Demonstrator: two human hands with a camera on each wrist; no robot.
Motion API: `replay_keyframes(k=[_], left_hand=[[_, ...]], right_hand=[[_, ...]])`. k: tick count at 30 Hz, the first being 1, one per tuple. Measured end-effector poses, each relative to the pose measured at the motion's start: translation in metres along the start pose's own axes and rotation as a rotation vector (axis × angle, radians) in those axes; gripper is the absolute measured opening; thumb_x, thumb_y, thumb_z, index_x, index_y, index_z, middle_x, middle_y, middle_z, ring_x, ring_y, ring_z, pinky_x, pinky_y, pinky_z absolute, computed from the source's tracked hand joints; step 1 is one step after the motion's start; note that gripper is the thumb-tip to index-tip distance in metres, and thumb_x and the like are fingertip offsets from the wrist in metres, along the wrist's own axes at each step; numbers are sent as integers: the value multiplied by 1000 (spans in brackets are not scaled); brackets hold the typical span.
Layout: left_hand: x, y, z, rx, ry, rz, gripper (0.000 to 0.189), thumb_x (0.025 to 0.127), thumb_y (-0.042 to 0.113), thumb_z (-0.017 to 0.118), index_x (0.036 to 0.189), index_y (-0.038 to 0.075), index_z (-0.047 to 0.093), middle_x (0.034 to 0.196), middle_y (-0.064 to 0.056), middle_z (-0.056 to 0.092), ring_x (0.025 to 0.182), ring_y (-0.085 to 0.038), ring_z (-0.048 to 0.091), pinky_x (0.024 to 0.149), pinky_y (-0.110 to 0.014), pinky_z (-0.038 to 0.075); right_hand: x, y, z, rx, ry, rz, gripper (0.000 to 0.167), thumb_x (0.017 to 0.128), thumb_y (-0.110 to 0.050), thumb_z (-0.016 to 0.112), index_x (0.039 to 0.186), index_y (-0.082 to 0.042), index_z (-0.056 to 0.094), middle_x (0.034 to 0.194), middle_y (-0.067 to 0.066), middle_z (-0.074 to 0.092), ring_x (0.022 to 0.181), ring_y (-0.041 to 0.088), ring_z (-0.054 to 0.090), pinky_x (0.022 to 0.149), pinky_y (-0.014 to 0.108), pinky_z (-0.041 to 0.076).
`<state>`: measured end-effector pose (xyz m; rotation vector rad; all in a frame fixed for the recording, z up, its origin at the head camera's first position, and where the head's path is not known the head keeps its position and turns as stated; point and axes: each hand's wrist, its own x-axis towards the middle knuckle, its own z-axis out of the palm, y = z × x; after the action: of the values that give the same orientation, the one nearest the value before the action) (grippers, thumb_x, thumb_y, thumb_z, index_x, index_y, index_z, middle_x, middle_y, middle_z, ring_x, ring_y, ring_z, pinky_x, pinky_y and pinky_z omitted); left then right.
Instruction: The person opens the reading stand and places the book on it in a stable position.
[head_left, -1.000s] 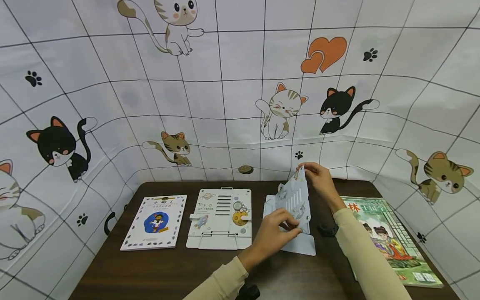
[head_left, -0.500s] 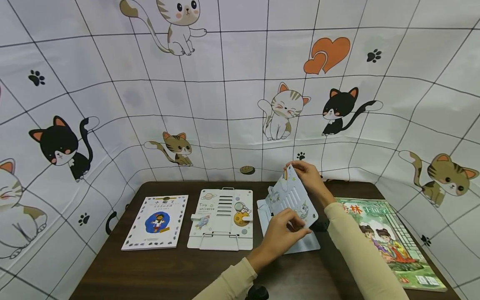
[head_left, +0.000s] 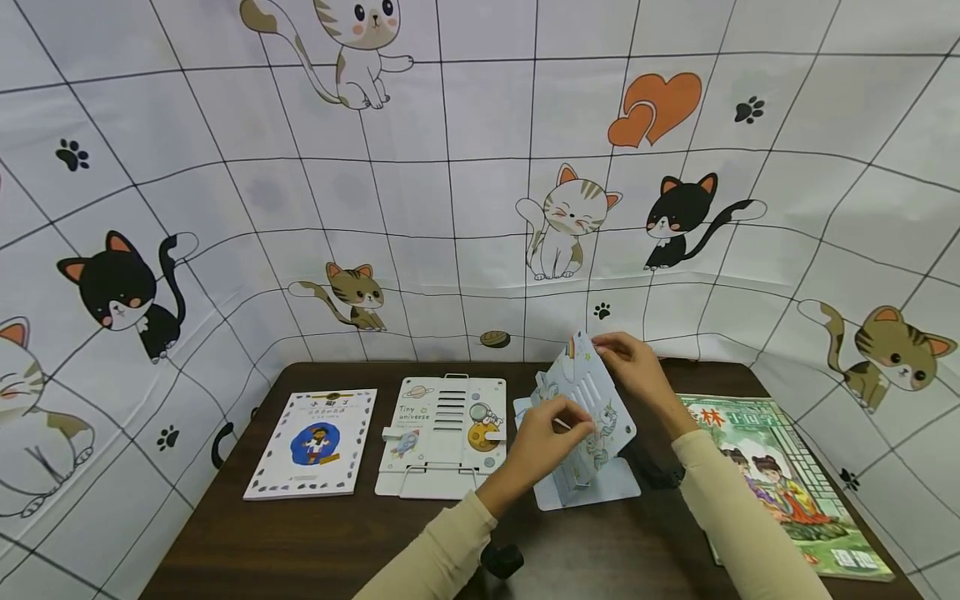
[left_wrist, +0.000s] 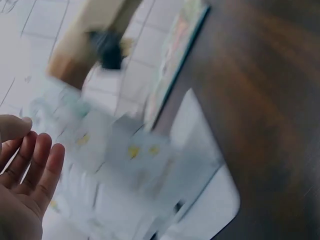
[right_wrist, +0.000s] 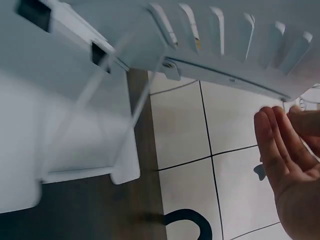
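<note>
A pale metal book stand [head_left: 611, 421] with unicorn and rainbow drawings stands half-opened, its slotted panel tilted up from a flat base [head_left: 622, 479]. In front of the panel is my left hand [head_left: 543, 446], thumb and fingers loosely bent; the left wrist view shows nothing between them. Behind the panel's upper right edge is my right hand [head_left: 637, 371]. Its fingers look fairly straight and lie at or just beside the panel's corner in the right wrist view; contact is hard to tell. That view also shows the underside of the stand [right_wrist: 25, 145] and a blurred wire support.
On the dark table [head_left: 420, 542], a white "Tiny universe" book stand [head_left: 442, 446] lies flat in the middle. A white booklet [head_left: 315, 446] lies at left. A green illustrated magazine [head_left: 787, 492] lies under the right forearm. A cat-print cloth [head_left: 465, 200] rises behind.
The panel has swung leftward and now shows more of its front. My left hand has drawn up and left from its lower corner. My right hand has shifted slightly right from the panel's top.
</note>
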<state>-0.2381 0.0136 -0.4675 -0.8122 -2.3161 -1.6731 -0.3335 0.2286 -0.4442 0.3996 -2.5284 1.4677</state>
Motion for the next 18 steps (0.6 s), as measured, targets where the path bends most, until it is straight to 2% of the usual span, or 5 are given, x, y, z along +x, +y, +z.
replay_keyframes(k=[4,6,12,16,18], left_hand=[[15,-1,-18,28,28,-39,7,100,14,76,104,8,76,100,-8,76,85,-9,71,77,-19,59],[22,-2,-25,33,27,-58,8,101,15,74,106,8,76,100,-7,76,82,-8,69,75,-20,59],[44,-16,-39,61,41,-115,14,104,20,71,110,9,77,96,-9,77,81,-14,71,69,-22,56],[57,-27,-42,37,64,-163,14,104,19,72,111,8,77,98,-13,78,87,-29,75,71,-22,56],[63,-33,-41,31,69,-178,15,104,18,72,110,6,77,99,-14,77,88,-28,74,72,-23,57]], right_hand=[[-31,0,-4,24,68,11,30,110,-19,61,129,4,68,126,27,72,102,0,70,86,13,56],[-47,-2,-5,61,96,13,28,110,-15,61,125,7,69,120,29,73,91,-7,68,80,14,58],[-87,-9,-2,113,181,41,22,108,-10,63,119,7,70,112,27,75,84,-7,68,75,15,59],[-108,-16,2,144,233,79,20,108,-9,63,119,6,70,101,5,77,81,-3,69,72,20,61],[-119,-18,5,159,253,88,18,107,-6,62,118,8,68,94,-7,74,78,1,70,70,23,62]])
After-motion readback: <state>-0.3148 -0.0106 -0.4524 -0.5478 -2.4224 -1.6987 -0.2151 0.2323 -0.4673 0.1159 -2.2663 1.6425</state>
